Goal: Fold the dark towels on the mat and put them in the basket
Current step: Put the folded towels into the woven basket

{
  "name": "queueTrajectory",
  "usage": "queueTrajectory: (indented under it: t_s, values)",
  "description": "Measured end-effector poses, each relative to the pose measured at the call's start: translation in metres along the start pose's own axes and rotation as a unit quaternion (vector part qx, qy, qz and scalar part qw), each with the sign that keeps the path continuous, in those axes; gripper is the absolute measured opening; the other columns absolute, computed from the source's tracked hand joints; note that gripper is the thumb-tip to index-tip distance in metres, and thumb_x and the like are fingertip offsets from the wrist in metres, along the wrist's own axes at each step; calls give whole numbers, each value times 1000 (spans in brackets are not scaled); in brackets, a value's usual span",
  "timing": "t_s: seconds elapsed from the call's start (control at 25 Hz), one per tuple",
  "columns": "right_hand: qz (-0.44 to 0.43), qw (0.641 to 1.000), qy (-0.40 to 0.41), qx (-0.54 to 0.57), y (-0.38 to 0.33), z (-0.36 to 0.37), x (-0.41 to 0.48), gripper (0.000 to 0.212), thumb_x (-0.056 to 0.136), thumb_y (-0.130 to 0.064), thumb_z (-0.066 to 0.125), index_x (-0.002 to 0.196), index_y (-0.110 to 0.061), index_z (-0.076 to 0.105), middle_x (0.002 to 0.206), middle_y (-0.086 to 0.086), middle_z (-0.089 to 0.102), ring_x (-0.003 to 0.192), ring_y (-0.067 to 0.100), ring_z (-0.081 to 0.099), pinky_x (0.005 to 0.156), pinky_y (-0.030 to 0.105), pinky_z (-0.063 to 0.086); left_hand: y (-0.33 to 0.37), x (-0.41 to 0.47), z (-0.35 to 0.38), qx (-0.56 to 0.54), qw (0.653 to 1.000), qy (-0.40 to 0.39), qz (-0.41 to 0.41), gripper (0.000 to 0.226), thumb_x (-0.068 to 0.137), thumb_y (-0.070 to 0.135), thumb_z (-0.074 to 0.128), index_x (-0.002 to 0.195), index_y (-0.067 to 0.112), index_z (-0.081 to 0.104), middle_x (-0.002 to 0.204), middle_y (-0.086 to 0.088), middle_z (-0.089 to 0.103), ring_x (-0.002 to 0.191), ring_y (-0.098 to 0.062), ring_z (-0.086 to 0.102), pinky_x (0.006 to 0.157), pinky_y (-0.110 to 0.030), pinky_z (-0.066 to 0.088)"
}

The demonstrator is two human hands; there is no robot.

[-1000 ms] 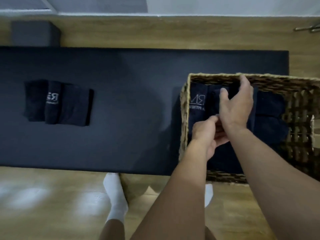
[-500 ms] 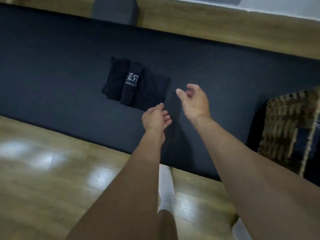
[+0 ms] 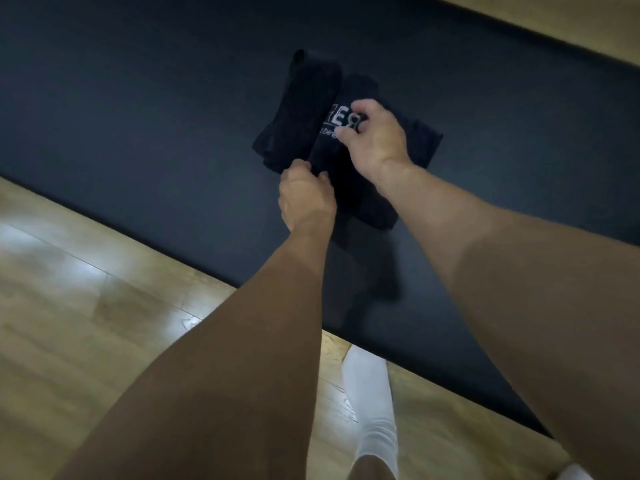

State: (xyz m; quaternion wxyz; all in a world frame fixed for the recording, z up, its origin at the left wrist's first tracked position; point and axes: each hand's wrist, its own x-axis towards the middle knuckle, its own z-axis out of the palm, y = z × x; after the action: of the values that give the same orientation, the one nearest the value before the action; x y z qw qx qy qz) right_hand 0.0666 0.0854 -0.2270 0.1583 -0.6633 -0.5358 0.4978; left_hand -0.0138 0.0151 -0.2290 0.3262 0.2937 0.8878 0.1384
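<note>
Cut off at the frame's bottom, a white sock [image 3: 372,410] stands on the wood floor [image 3: 86,323]. Mid-frame on the mat [image 3: 138,116], the left hand [image 3: 304,192] pinches the near edge of the dark towel [image 3: 301,105]. The right hand [image 3: 377,140] grips its middle fold, half hiding blurred white lettering.

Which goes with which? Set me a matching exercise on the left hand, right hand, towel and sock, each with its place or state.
1. left hand
2. right hand
3. towel
4. sock

a. on the floor
b. pinches the towel's near edge
c. lies on the mat
d. grips the towel at its lettering

Pairs: 1-b, 2-d, 3-c, 4-a.
</note>
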Motion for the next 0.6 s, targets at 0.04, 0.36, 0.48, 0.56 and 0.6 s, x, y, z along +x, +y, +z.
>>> queueTrajectory:
  t_s: [0.04,0.36,0.48,0.56,0.6]
  values:
    - [-35,998,4,-49,1,6,9,41,95,-24,62,135,-24,53,130,2,50,107,10,52,93,16,40,-4,3,3,23,1000,3,21,32,98,21,57,129,12,52,131,-7,54,110,-24,57,78,-31,41]
    - [-179,918,26,-352,16,12,36,39,95,-25,60,133,-21,50,137,11,37,116,29,45,93,39,46,-18,11,20,157,975,18,158,41,94,38,62,123,10,51,126,-9,49,110,-25,51,75,-34,44]
    - [-257,853,-17,-454,13,1,37,46,94,-14,59,137,-25,51,149,7,33,125,36,37,99,45,40,-17,13,23,125,973,39,191,31,100,34,51,114,8,56,118,-12,55,107,-27,52,86,-41,48]
    - [-279,808,-53,-517,11,-7,37,50,94,-12,57,141,-29,48,151,6,33,127,38,35,99,46,36,-13,14,25,92,977,12,190,21,99,24,55,110,6,54,112,-13,58,103,-30,56,88,-43,46]
    - [-283,784,-59,-549,9,-12,37,51,94,-14,56,142,-30,47,149,7,33,126,38,35,99,46,36,-9,13,26,74,981,2,182,22,96,22,59,111,7,52,112,-12,58,104,-30,56,90,-42,45]
